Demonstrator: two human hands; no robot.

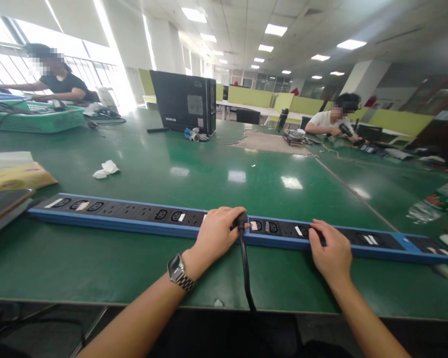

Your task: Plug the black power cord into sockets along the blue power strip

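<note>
A long power strip with a blue frame and black sockets lies across the green table in front of me. My left hand, with a metal-banded watch on its wrist, is closed around a black power plug at the strip's middle. From the plug a black cable runs down over the table's front edge. Whether the plug sits fully in a socket is hidden. Farther right, my right hand rests on the strip, thumb and fingers over its edge near a white label. Its grip on the strip looks closed.
A black computer case stands at the back, gloves beside it. Crumpled tissue lies left of centre. A green basket is at the far left, a plastic bottle at right. Two other people sit across the table.
</note>
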